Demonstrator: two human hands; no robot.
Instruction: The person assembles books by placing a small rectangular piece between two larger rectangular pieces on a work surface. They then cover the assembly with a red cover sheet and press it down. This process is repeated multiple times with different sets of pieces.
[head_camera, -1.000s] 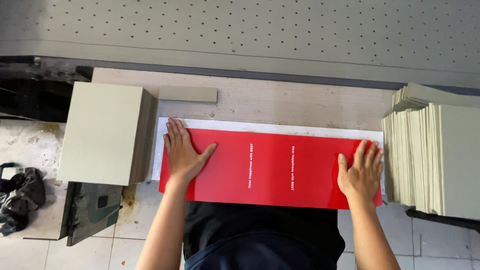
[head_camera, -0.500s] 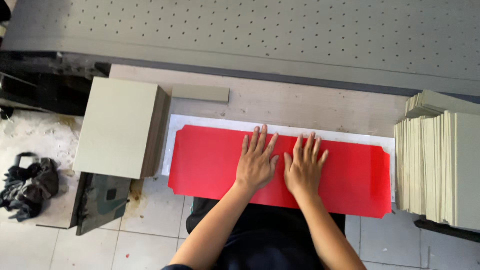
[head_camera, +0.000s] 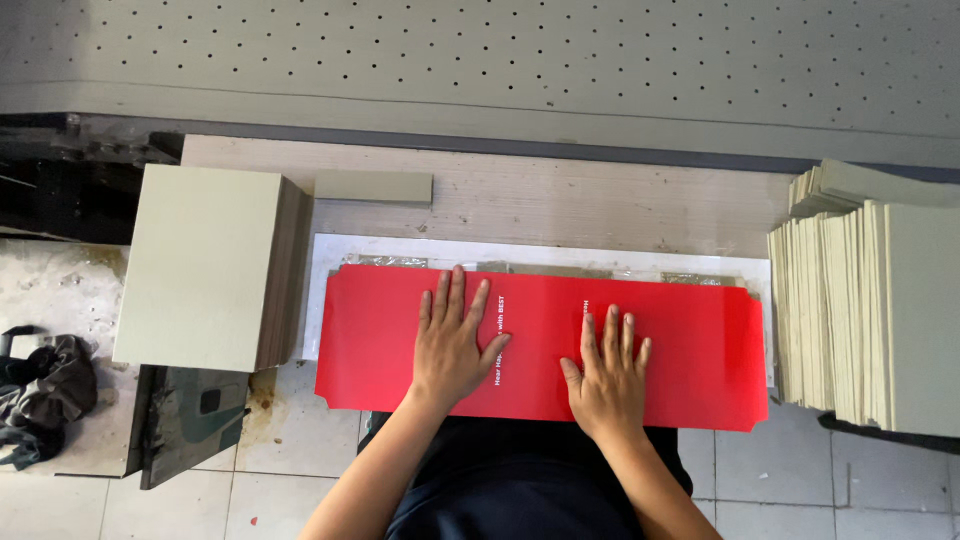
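Pressing a red printed sheet (head_camera: 540, 340) flat on the workbench (head_camera: 620, 205).
Left hand (head_camera: 452, 345) and right hand (head_camera: 605, 375) lie open, palms down, side by side; even pressure outward would likely avoid wrinkles.

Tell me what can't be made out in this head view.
- What lies beneath the flat red card sheet: covered by it, only brownish edges show.
- Sheet surface under the left hand and right hand: hidden.
- Stack of grey boards at right: cut off by the frame edge.
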